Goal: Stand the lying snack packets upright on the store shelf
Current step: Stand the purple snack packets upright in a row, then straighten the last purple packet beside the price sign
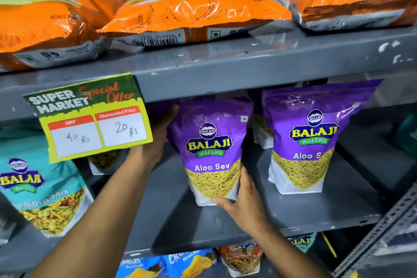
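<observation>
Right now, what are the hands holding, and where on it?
Both hold one upright purple snack packet: the left hand is against its upper left side, and the right hand grips its bottom right corner.

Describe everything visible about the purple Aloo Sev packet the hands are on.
The purple Aloo Sev packet is a glossy plastic pouch with a Balaji Wafers logo, a clear lower window showing yellow sev, and a white base. It stands upright on the grey middle shelf, left of a matching packet. The left hand holds its upper left edge; the right hand cups its bottom right corner.
</observation>
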Motion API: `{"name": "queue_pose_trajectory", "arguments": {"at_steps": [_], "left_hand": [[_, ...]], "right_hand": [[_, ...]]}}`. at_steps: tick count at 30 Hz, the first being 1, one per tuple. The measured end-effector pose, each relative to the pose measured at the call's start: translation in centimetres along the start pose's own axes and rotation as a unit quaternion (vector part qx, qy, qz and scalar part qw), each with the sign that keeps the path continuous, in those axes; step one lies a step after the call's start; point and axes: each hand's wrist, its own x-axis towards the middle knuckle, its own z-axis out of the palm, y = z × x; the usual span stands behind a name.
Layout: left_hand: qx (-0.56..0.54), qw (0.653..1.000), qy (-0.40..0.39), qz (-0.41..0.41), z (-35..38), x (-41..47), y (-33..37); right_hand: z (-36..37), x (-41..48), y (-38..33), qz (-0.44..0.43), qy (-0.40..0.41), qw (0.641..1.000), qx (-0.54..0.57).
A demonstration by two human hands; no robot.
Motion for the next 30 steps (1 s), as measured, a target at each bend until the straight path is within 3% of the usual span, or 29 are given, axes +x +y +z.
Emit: {"name": "queue_pose_trajectory", "arguments": {"at_steps": [4, 10, 13, 17, 19, 21, 23, 26, 30], "left_hand": [[-0.030, 0.999, 0.009, -0.011, 0.4, -0.7, -0.2], [0.069, 0.997, 0.030, 0.030, -3.6, -3.6, -1.2], [0.109, 0.992, 0.036, 0.043, -8.0, -7.9, -3.5], [0.181, 0.975, 0.127, 0.030, -16.3, -12.5, -6.0], [0.190, 0.958, 0.214, 0.030, -21.1, -13.6, -5.9], [0.186, 0.933, 0.305, 0.037, -25.5, -13.3, -5.6], [0.185, 0.917, 0.353, 0.003, -29.1, -11.9, -5.3], [0.211, 0.917, 0.329, -0.086, -31.7, -9.1, -5.3], [0.153, 0.952, 0.201, -0.172, -33.3, -6.9, -5.7]], "right_hand": [[0.1, 0.2, 0.2, 0.000, -0.002, 1.000, 0.004], [0.2, 0.4, 0.8, -0.010, 0.030, 0.999, 0.016], [-0.1, 0.1, 0.7, -0.027, 0.087, 0.996, 0.016], [-1.1, -2.1, 1.3, -0.117, 0.214, 0.966, -0.088], [0.4, -4.2, 0.2, -0.206, 0.224, 0.946, -0.111], [3.3, -5.7, -2.5, -0.288, 0.146, 0.944, -0.073], [7.4, -6.3, -5.8, -0.328, 0.001, 0.944, -0.038], [13.9, -5.8, -10.5, -0.228, -0.160, 0.960, -0.004], [21.7, -3.9, -15.0, -0.066, -0.234, 0.967, 0.076]]}}
